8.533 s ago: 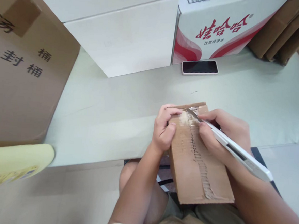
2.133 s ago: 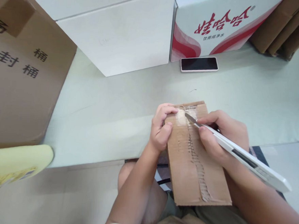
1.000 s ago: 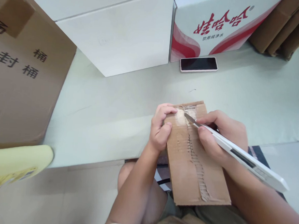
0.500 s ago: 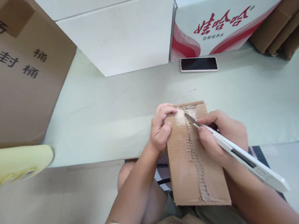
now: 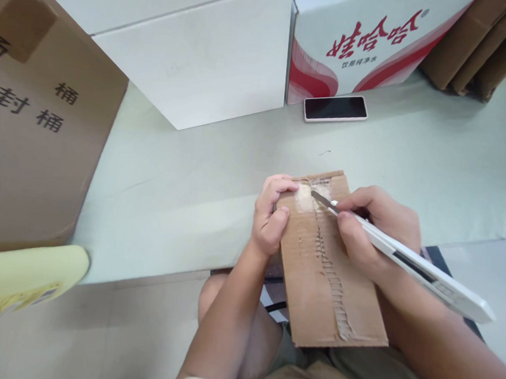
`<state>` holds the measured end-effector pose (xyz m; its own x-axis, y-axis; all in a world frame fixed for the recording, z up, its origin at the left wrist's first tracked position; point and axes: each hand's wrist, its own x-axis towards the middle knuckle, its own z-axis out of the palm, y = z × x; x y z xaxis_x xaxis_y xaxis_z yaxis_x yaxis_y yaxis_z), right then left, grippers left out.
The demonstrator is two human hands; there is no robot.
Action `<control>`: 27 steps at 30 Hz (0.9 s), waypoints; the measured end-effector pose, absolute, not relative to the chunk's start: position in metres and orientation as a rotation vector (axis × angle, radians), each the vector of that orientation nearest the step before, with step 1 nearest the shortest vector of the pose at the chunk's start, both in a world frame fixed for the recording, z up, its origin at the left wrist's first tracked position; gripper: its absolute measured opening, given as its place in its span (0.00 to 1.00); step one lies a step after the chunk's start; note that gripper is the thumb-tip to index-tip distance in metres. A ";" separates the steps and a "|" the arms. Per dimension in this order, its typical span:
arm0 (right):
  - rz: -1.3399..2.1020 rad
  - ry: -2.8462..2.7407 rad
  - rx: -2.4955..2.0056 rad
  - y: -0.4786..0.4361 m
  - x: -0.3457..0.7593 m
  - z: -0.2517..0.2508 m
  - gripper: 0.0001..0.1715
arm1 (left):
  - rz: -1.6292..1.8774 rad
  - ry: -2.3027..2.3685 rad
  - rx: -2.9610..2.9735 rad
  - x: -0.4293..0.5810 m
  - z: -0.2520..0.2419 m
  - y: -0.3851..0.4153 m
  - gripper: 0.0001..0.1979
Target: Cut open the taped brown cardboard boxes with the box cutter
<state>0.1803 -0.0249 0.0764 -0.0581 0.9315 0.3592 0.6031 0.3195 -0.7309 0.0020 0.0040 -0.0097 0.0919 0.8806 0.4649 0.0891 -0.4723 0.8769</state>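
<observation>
Left hand: your left hand (image 5: 270, 218) is closed on the upper left edge of the cardboard piece (image 5: 328, 264), fingers curled over its top corner, thumb pressed on its face.
Right hand: your right hand (image 5: 374, 228) is closed around the white utility knife (image 5: 408, 261), held like a pen, handle running out to the lower right of the frame.
Blade: the metal tip touches a pale, scraped patch near the top of the cardboard.
Cardboard piece: centre of the frame, tilted, lower end over your lap, a torn ridged strip running down its middle.
Surface: pale green table (image 5: 184, 179) behind the cardboard.
Phone: a phone (image 5: 335, 108) lies flat, upper centre, just in front of the red-and-white carton (image 5: 367, 41).
Boxes: white box (image 5: 193, 58) upper centre, brown box (image 5: 37, 116) at the left edge.
</observation>
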 end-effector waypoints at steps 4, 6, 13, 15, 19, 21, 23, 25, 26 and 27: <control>0.464 -1.775 -1.339 -0.024 0.180 0.075 0.06 | 1.461 0.954 1.681 0.002 -0.010 0.004 0.18; 0.448 -1.779 -1.320 -0.024 0.180 0.074 0.06 | 1.468 0.952 1.669 0.003 -0.010 0.004 0.19; 0.410 -1.763 -1.326 -0.024 0.182 0.068 0.07 | 1.476 0.924 1.666 0.002 -0.009 0.004 0.17; 0.437 -1.780 -1.301 -0.023 0.182 0.068 0.07 | 1.485 0.903 1.658 0.002 -0.009 0.004 0.17; 0.469 -1.788 -1.315 -0.023 0.181 0.071 0.06 | 1.485 0.894 1.645 0.003 -0.009 0.004 0.16; 0.490 -1.789 -1.328 -0.023 0.181 0.072 0.06 | 1.483 0.901 1.632 0.003 -0.009 0.004 0.17; 0.501 -1.790 -1.331 -0.023 0.181 0.073 0.06 | 1.479 0.906 1.625 0.003 -0.008 0.004 0.17; 0.500 -1.788 -1.331 -0.023 0.181 0.073 0.05 | 1.479 0.898 1.620 0.003 -0.008 0.003 0.17; 0.500 -1.790 -1.329 -0.022 0.181 0.073 0.05 | 1.482 0.893 1.617 0.003 -0.008 0.003 0.17; 0.497 -1.791 -1.325 -0.022 0.181 0.072 0.05 | 1.486 0.887 1.614 0.003 -0.008 0.003 0.16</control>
<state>0.1811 -0.0223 0.0725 -0.0964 0.9180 0.3846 0.5883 0.3643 -0.7220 0.0030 0.0034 -0.0082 0.0835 0.8776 0.4720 -0.0011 -0.4736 0.8808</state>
